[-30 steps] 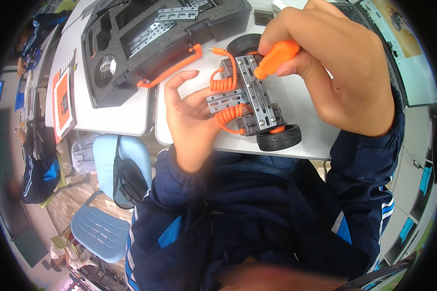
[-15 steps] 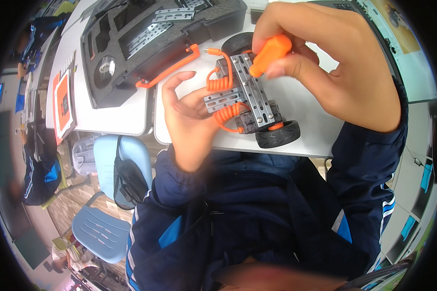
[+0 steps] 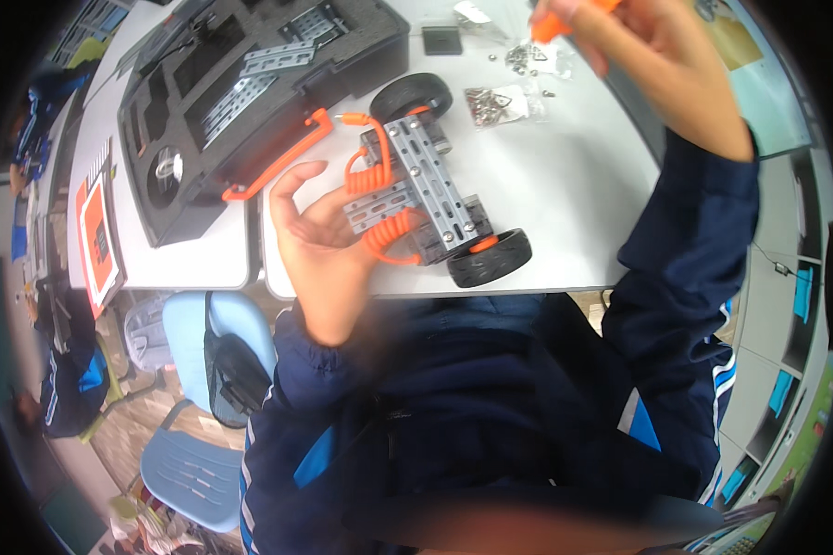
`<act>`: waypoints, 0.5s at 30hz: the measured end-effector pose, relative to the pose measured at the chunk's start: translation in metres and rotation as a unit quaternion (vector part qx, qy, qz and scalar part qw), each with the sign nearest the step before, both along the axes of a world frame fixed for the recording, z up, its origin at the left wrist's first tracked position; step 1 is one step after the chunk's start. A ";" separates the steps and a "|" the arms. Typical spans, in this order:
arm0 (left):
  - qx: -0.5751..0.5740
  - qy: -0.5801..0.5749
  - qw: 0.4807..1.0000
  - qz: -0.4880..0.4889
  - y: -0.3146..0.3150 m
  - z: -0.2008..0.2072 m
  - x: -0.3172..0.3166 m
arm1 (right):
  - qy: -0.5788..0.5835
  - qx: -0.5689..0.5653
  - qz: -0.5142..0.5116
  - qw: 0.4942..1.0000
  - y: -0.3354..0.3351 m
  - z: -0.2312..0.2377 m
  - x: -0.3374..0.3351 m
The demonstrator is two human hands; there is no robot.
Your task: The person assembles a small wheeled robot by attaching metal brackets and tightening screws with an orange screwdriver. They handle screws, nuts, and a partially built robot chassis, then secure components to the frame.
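My left hand (image 3: 319, 242) is closed around the short end of a grey slotted metal beam. That beam belongs to a wheeled metal chassis (image 3: 432, 183), tilted over the near part of the white table. Two black tyres (image 3: 491, 258) sit at its ends, with dark motors beside them and coiled orange cables (image 3: 393, 233) hanging off the side by my left hand. At the upper right, my right hand (image 3: 634, 37) grips an orange-handled screwdriver (image 3: 553, 26), held away from the chassis above loose small hardware. Its shaft is hard to make out.
Small screws (image 3: 525, 57) and a clear bag of metal parts (image 3: 497, 105) lie beyond the chassis, beside a small dark square (image 3: 441, 40). A foam-lined black case (image 3: 259, 111) with an orange handle stands to the left. Farther left is an orange-and-white booklet (image 3: 99, 236).
My right hand has lifted the screwdriver off the chassis and carried it up and away, uncovering the screws and bag. The chassis and my left hand appear shifted left in view.
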State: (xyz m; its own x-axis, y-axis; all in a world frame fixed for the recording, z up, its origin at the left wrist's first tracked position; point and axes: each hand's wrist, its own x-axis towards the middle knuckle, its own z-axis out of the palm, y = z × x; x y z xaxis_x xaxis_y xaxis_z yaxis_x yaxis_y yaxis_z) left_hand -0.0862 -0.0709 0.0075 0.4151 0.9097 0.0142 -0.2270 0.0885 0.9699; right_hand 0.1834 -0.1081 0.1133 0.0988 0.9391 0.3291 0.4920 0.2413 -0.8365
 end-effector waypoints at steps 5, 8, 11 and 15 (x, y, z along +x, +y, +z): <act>-0.004 -0.008 1.000 -0.010 0.000 0.000 0.000 | -0.191 -0.169 -0.058 0.965 0.003 -0.020 0.021; -0.017 -0.025 0.999 -0.016 0.000 0.000 0.000 | -0.323 -0.177 -0.043 0.929 0.007 -0.039 0.036; 0.005 -0.007 1.000 -0.021 0.002 -0.001 -0.001 | -0.380 -0.141 -0.043 0.913 0.007 -0.055 0.047; 0.017 0.004 1.000 -0.020 0.002 -0.002 -0.002 | -0.413 -0.134 -0.056 0.899 0.011 -0.063 0.047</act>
State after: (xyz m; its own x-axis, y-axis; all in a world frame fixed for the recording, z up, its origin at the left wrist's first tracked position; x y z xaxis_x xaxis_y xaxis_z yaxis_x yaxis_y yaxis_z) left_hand -0.0884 -0.0689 0.0051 0.4517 0.8912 0.0413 -0.2169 0.0648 0.9740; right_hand 0.2307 -0.0974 0.0501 0.0243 0.9949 0.0976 0.9808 -0.0048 -0.1950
